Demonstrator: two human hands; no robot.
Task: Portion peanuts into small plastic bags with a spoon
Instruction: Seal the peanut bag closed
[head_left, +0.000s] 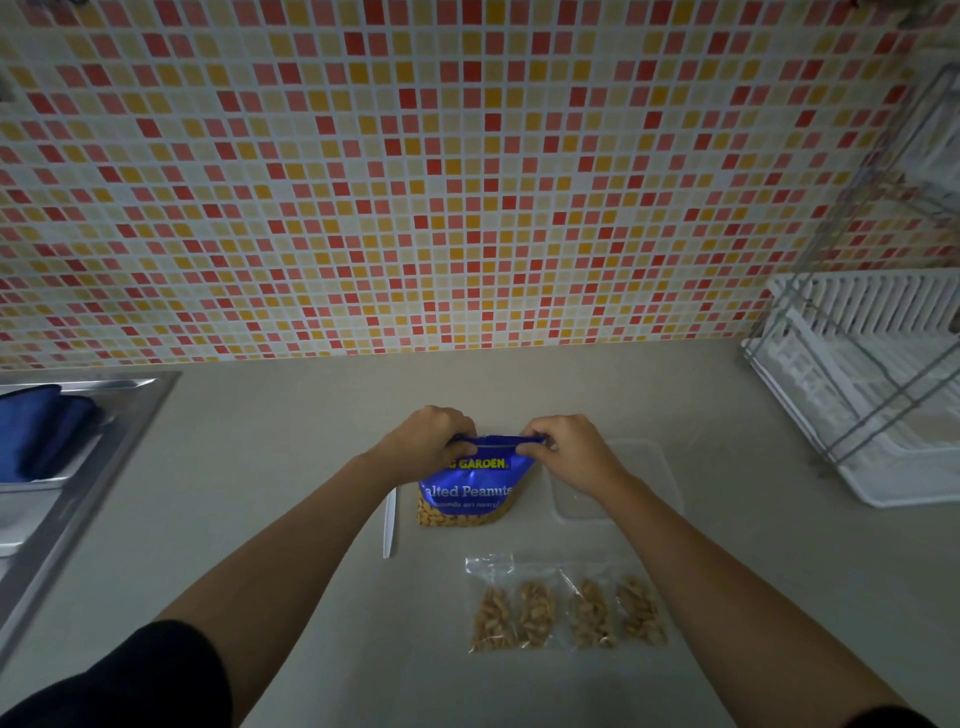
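I have my left hand (423, 439) and right hand (569, 452) each pinching the top of the blue foil peanut packet (467, 486), apparently sealing it. Four filled clear plastic bags (566, 608) lie nearer me; white plastic spoon (389, 522) just left. Next, press along the seal evenly.

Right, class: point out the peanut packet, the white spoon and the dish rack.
peanut packet (467, 491): head view, blue printed front.
white spoon (389, 522): head view, mid-handle.
dish rack (883, 467): head view, white base tray.
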